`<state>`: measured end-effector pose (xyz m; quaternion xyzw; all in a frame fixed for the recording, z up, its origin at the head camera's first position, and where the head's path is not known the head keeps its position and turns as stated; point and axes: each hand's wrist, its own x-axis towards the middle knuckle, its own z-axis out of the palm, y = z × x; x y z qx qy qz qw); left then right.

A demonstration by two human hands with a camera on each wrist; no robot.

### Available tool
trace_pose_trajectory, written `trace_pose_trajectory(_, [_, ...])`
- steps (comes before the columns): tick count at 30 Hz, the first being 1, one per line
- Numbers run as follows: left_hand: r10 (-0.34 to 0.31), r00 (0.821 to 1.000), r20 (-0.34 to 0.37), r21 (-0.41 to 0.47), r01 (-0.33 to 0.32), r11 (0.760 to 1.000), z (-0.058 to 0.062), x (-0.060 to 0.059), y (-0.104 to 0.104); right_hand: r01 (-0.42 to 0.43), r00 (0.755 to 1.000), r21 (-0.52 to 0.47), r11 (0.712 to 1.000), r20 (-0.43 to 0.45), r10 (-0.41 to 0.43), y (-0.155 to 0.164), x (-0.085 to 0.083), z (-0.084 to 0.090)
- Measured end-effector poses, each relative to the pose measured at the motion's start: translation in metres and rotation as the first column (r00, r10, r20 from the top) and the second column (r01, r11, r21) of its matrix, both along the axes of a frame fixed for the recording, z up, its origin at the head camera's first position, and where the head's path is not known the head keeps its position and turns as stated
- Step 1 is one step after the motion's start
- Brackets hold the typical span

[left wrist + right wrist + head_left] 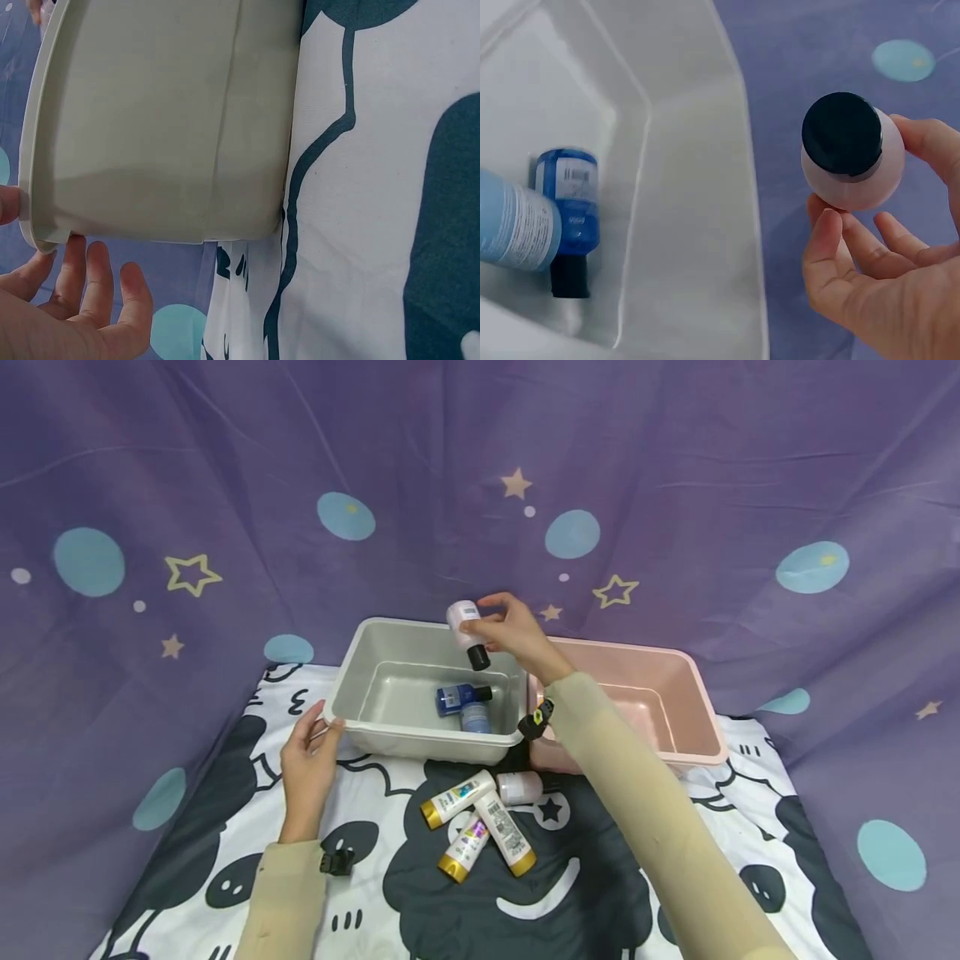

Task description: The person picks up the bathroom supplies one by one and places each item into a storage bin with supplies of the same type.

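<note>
My right hand holds a pale pink bottle between thumb and fingers, over the back right of a grey bin. The bottle tilts with its black cap downward. Inside the bin lie a dark blue bottle with a black cap and a light blue bottle, side by side. At the bin's front left corner, my left hand grips the rim; in the left wrist view its thumb is on one side and the fingertips on the other.
A pink bin stands against the grey one on the right. In front lie three white tubes with gold caps, one a back-label tube, beside another pale pink bottle. A purple curtain hangs behind the sheep-patterned cloth.
</note>
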<state>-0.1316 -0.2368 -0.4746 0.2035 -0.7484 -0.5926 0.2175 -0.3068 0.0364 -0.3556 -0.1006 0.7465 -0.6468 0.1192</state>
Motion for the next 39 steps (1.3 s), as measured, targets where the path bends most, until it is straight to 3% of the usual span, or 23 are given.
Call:
trace_pose_trajectory(8, [-0.02,1.0,-0.023,0.009,0.02,1.0,0.002,0.0,0.003,0.015,0.999,0.09,0.996,0.031,-0.018,-0.012,-0.017,-0.021])
trace_pose_trajectory(15, [-0.029,0.999,-0.019,0.031,0.029,0.999,0.003,-0.002,0.005,0.034,0.998,0.179,0.983,0.054,-0.044,-0.009,-0.021,-0.04])
trace_pose_trajectory(20, [-0.039,0.999,-0.014,0.03,0.04,0.999,0.002,-0.002,0.005,0.029,0.999,0.228,0.973,0.024,-0.035,-0.008,-0.022,-0.047])
trace_pose_trajectory(25, [-0.03,0.999,-0.022,0.028,0.031,0.999,0.002,-0.003,0.005,0.026,0.999,0.322,0.946,-0.049,-0.011,-0.009,-0.02,-0.046])
trace_pose_trajectory(32, [-0.027,1.0,-0.016,0.036,0.027,0.999,0.002,-0.003,0.005,0.119,0.991,0.363,0.924,-0.095,-0.09,-0.007,-0.015,-0.036])
trace_pose_trajectory(39, [-0.017,1.0,-0.024,0.05,0.018,0.999,0.0,0.001,-0.001,0.04,0.995,0.289,0.956,-0.1,-0.012,0.0,0.0,-0.015])
